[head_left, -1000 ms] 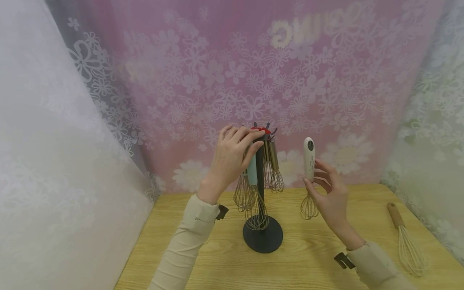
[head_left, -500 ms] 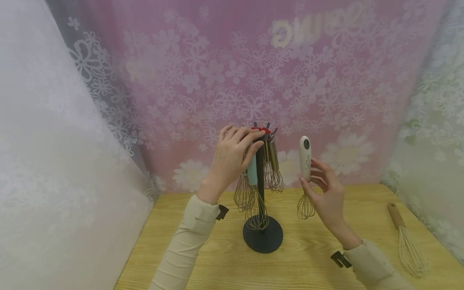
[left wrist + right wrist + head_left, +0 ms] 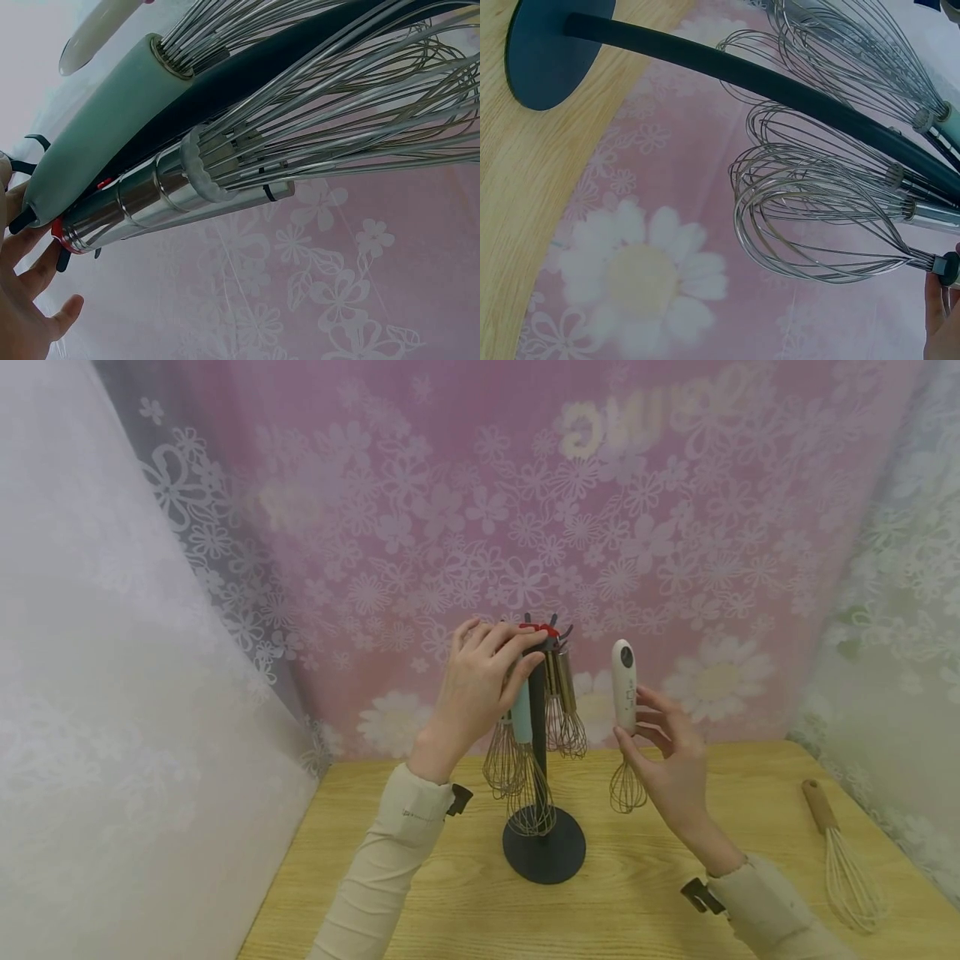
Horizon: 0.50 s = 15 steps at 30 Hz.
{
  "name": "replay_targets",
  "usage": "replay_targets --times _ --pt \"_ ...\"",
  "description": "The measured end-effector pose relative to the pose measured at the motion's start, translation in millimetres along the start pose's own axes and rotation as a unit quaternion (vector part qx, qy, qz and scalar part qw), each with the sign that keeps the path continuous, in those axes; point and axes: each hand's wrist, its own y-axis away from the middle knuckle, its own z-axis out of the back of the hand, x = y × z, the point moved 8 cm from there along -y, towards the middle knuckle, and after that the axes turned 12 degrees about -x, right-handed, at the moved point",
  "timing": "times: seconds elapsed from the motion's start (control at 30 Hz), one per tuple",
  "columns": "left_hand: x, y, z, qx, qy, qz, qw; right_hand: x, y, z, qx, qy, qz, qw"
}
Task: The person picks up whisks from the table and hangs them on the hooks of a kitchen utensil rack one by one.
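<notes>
A black whisk stand [image 3: 538, 777] with a round base and hooks on top stands on the table. My left hand [image 3: 480, 681] rests over its top beside a red part, its fingers touching the hook end. Below that hand hang a whisk with a mint-green handle [image 3: 105, 131] and a whisk with a shiny metal handle [image 3: 139, 199]. More metal-handled whisks [image 3: 564, 693] hang on the right side. Right of the stand, apart from it, my right hand [image 3: 675, 768] pinches an upright whisk with a white handle [image 3: 624, 689], wire end down; its wires [image 3: 810, 232] show in the right wrist view.
A whisk with a wooden handle [image 3: 821, 806] lies at the right of the wood-grain table [image 3: 435, 910]. A pink flowered curtain [image 3: 450, 527] hangs behind the table, with pale cloth walls on both sides.
The right hand has moved slightly left with the white-handled whisk, nearer the stand. The left hand and the stand have stayed where they were.
</notes>
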Motion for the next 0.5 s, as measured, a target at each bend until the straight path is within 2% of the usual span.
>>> replay_targets --times 0.3,0.5 --pt "0.4 0.0 -0.7 0.002 0.0 0.002 1.0 10.3 -1.5 -6.6 0.008 -0.018 0.002 0.9998" --pt "0.1 0.1 -0.2 -0.002 0.001 0.0 1.0 7.6 -0.2 -8.8 0.017 -0.018 0.003 0.9997"
